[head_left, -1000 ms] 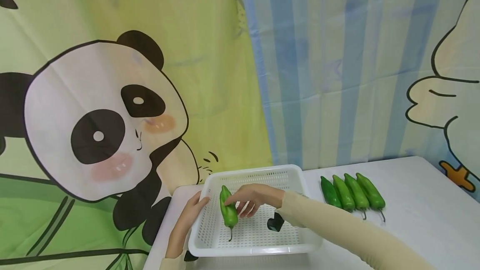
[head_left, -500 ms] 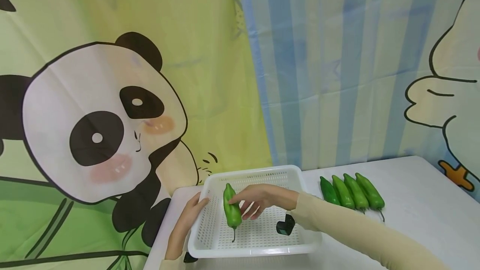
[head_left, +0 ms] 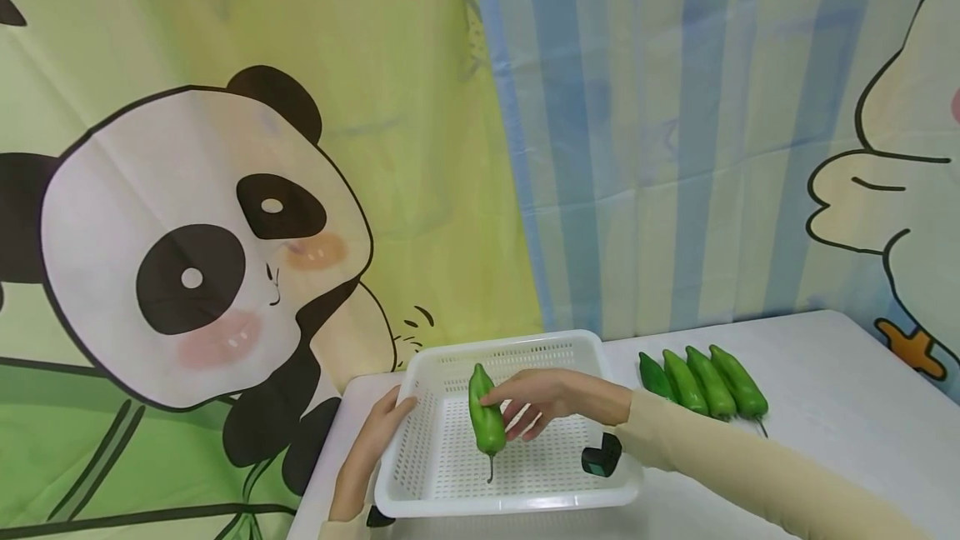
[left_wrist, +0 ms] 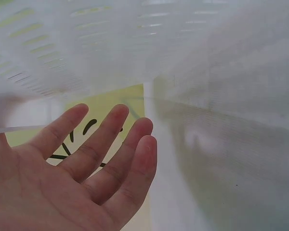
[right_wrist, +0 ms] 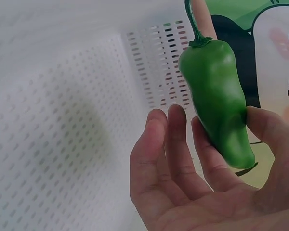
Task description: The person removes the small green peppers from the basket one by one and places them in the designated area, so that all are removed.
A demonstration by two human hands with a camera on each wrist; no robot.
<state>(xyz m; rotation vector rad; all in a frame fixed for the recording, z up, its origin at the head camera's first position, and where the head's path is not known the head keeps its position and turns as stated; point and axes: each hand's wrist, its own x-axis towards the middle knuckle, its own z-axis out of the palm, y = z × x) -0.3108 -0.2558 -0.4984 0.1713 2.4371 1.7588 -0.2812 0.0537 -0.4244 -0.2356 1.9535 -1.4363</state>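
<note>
My right hand (head_left: 543,398) pinches a green chili pepper (head_left: 487,419) between thumb and forefinger, above the floor of a white perforated plastic basket (head_left: 510,505). In the right wrist view, the chili pepper (right_wrist: 214,91) has its curved stem pointing up, and the other fingers are bent away from it. My left hand (head_left: 380,432) holds the basket's left side, thumb over the rim and fingers outside. From the left wrist, that hand (left_wrist: 96,168) shows fairly straight fingers beneath the basket wall (left_wrist: 96,53), with the thumb blurred behind the plastic.
Several green chili peppers (head_left: 708,386) lie side by side on the white table (head_left: 810,407), right of the basket. Behind the table hangs a printed curtain (head_left: 435,215) with a panda. A small black device (head_left: 602,457) sits at the right wrist.
My right hand has carried the chili pepper rightward over the basket, from near its left wall toward the middle. The left hand and basket have stayed in place.
</note>
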